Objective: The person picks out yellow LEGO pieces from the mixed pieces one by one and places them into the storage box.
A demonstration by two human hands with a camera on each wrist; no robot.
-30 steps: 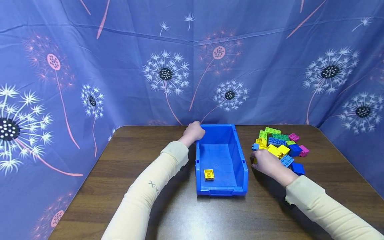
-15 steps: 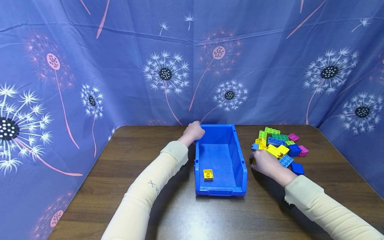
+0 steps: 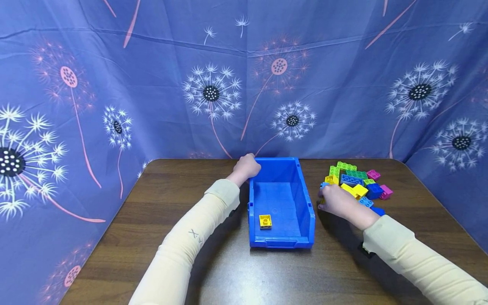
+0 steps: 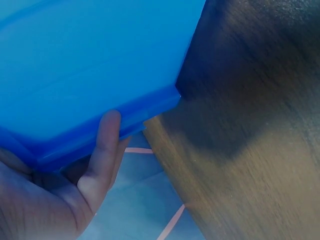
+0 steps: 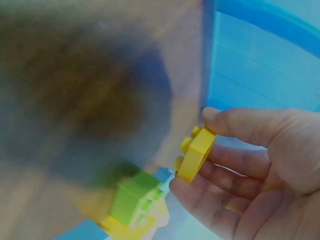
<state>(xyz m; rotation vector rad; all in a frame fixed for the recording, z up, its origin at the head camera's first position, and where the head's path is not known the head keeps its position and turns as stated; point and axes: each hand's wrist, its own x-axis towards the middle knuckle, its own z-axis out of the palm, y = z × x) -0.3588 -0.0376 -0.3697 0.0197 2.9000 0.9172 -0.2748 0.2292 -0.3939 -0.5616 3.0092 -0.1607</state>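
Note:
A blue plastic bin [image 3: 276, 201] stands mid-table, and one yellow toy brick [image 3: 265, 221] lies in its near left part. My left hand [image 3: 248, 166] grips the bin's rim at the far left corner. Up close in the left wrist view, one finger of that hand [image 4: 102, 150] lies along the bin's edge [image 4: 150, 107]. Right of the bin, at the near left side of a brick pile, is my right hand [image 3: 339, 202]. Between thumb and fingertips it pinches a yellow toy brick [image 5: 197, 154], studs facing away from the palm; the head view mostly hides this brick.
Several loose bricks make up the pile: a light green brick [image 3: 346, 166], a dark blue brick [image 3: 375, 191], a pink brick [image 3: 386, 192] and others. Brown wooden table [image 3: 183, 199] surrounds the bin. A blue patterned cloth [image 3: 160, 84] hangs behind the table.
My right hand has shifted slightly toward the back, now covering more of the light blue and dark blue bricks. My left hand stays on the bin's rim.

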